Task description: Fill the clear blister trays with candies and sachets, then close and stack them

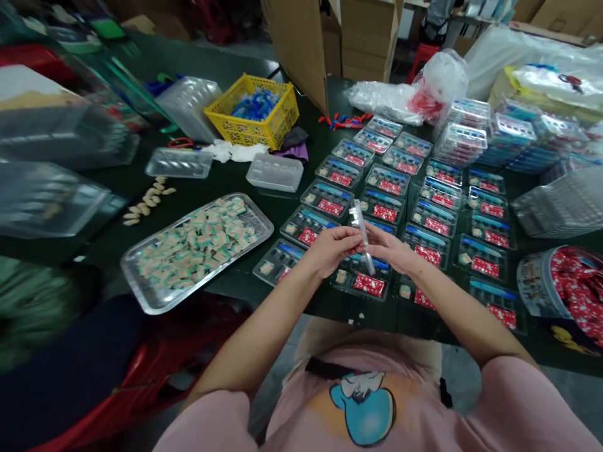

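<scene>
The table (193, 196) bears plastic packs (387, 186), a metal tray (257, 215) — and a basket (245, 130).

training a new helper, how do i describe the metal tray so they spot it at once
On the dark table, look left of the left hand. Near the front edge lies a long metal tray with rounded corners, set at a slant and covered with small tan-and-teal pieces. Its shiny silver metal sets it apart from the clear plastic trays behind it.

a dark green tabletop (228, 176) stands over a grey floor (291, 345); beyond it rise tall brown cardboard boxes (367, 37), a red plastic stool (420, 59) to their right.
</scene>
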A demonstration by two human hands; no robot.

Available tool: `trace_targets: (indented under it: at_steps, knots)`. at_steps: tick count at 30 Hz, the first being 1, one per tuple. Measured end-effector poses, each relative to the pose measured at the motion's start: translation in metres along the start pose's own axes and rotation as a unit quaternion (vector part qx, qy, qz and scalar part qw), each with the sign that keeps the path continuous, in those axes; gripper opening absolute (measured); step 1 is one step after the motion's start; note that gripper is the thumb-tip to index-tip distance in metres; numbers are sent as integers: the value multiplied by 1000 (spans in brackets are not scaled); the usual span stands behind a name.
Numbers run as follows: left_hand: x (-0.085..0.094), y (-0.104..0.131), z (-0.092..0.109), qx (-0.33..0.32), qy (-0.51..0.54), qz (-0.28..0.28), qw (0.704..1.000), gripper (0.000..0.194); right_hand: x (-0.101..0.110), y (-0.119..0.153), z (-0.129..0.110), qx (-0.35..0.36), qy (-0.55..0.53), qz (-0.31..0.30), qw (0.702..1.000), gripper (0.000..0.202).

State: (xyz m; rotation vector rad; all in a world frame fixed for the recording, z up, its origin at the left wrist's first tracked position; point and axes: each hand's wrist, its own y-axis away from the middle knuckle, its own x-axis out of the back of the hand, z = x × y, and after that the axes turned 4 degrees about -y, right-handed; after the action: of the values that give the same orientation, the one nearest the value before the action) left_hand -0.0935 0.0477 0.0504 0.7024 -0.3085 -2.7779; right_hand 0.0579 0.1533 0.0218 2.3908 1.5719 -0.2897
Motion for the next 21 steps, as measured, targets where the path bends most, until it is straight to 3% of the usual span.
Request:
trace_targets:
  at_steps: [10,21]
  knots:
    - [-2,1,-9,36,43,-31,998,28,-5,8,1,-9,-41,-12,999,66]
    - [-5,6,-10,6,32,46,998,27,-15,4,11,-32,-95,-18,995,61]
